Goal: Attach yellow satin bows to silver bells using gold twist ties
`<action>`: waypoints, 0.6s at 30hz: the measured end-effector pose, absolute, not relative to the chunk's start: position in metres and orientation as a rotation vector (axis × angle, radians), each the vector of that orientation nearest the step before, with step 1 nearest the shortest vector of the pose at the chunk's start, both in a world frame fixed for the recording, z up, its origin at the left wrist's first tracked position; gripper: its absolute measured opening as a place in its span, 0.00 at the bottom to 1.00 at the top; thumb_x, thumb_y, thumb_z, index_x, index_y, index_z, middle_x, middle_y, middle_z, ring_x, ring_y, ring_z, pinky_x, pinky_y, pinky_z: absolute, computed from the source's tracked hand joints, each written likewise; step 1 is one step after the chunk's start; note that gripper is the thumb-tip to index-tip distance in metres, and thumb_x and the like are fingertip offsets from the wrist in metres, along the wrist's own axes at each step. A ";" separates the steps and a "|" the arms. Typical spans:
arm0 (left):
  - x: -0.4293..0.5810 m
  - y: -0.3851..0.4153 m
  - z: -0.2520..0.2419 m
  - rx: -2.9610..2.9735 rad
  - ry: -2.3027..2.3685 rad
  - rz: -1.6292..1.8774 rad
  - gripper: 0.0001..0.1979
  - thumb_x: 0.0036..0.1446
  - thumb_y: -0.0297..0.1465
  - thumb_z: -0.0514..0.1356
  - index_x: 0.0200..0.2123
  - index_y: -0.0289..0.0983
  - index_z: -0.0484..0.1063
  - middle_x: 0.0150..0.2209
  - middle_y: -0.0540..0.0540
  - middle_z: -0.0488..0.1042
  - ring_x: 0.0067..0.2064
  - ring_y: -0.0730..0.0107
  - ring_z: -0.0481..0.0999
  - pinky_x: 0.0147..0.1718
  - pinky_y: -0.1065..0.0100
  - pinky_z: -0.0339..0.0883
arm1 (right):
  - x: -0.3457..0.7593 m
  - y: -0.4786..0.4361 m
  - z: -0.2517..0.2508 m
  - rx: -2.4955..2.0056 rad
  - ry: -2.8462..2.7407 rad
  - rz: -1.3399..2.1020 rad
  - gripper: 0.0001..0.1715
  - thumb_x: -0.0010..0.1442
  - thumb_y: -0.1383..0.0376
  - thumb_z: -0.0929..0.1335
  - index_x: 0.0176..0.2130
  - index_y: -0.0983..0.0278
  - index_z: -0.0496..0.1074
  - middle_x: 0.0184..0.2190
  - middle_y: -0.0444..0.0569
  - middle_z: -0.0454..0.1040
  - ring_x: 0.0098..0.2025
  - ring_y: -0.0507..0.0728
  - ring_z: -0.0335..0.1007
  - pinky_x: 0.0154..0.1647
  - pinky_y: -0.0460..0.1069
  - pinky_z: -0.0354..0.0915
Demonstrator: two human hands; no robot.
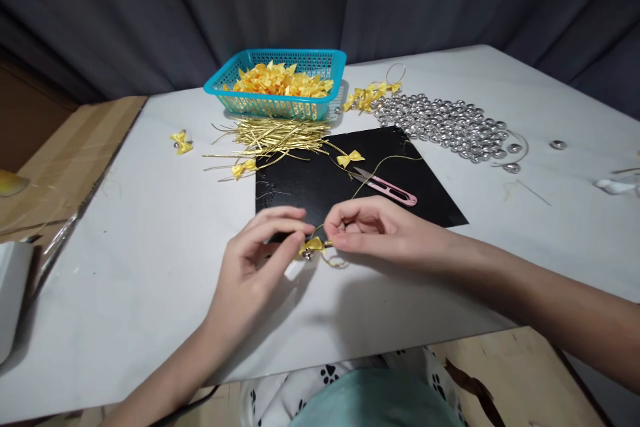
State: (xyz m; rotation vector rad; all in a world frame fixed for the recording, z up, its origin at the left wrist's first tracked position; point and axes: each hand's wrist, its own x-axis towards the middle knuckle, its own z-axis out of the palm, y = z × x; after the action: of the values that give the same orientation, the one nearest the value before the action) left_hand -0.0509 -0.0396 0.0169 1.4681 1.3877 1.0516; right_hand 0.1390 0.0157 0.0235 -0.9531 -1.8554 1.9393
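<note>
My left hand (260, 253) pinches a small yellow ribbon bow (315, 244) by its left side, over the front edge of the black mat. A silver bell-like bead (307, 254) hangs at the bow's middle. From the right, my right hand (367, 227) is closed in a pinch on a thin gold cord (327, 243) beside the bow. The cord curls in a loop (336, 263) below the fingertips. Beyond my hands, pink-handled thread snips (387, 188) lie on the black mat (310, 183), near another yellow bow (351, 159).
A blue basket (275, 99) of yellow bows stands at the back. Before it lies a heap of gold cords (277, 137). Many silver bells (445, 123) spread at the back right, beside finished-looking bows (370, 97). Single bows (181, 142) lie at left. A cardboard box (75, 153) borders the table.
</note>
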 end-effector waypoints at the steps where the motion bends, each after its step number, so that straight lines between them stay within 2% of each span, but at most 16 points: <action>1: -0.053 -0.038 0.016 1.457 1.422 1.070 0.07 0.56 0.33 0.57 0.33 0.38 0.74 0.45 0.45 0.71 0.46 0.66 0.70 0.35 0.71 0.65 | 0.141 0.017 0.025 -0.944 -1.921 1.939 0.07 0.58 0.64 0.65 0.33 0.67 0.66 0.23 0.40 0.58 0.22 0.45 0.48 0.22 0.42 0.47; 7: -0.065 -0.034 0.007 1.787 1.624 0.627 0.08 0.53 0.33 0.58 0.35 0.37 0.74 0.40 0.43 0.70 0.44 0.61 0.70 0.41 0.61 0.64 | 0.137 0.013 0.034 -0.921 -2.378 1.673 0.03 0.54 0.71 0.65 0.30 0.68 0.69 0.34 0.46 0.65 0.28 0.46 0.55 0.27 0.42 0.53; 10: -0.062 -0.034 0.006 1.859 1.586 0.566 0.07 0.54 0.30 0.55 0.31 0.37 0.73 0.37 0.44 0.70 0.41 0.63 0.71 0.40 0.61 0.64 | 0.131 0.009 0.032 -1.029 -2.346 1.701 0.03 0.53 0.71 0.65 0.29 0.69 0.68 0.26 0.43 0.63 0.24 0.46 0.52 0.23 0.42 0.50; 14: -0.053 -0.032 0.009 1.675 1.517 0.643 0.05 0.52 0.28 0.56 0.27 0.37 0.71 0.36 0.46 0.73 0.38 0.66 0.72 0.38 0.64 0.64 | 0.130 0.006 0.032 -1.120 -2.229 1.878 0.02 0.53 0.70 0.64 0.29 0.68 0.66 0.18 0.37 0.53 0.20 0.45 0.45 0.19 0.41 0.44; 18: -0.044 -0.028 0.009 1.369 1.426 0.743 0.04 0.52 0.31 0.58 0.27 0.37 0.68 0.30 0.48 0.74 0.32 0.70 0.73 0.33 0.68 0.65 | 0.133 0.005 0.035 -0.972 -2.179 2.209 0.06 0.56 0.66 0.65 0.31 0.68 0.66 0.18 0.38 0.56 0.19 0.44 0.46 0.17 0.40 0.45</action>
State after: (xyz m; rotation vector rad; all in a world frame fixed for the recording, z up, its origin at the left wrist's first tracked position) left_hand -0.0442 -0.0282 0.0088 1.3689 1.4258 0.7426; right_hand 0.1332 0.0046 0.0353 -0.9717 -2.1790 2.2094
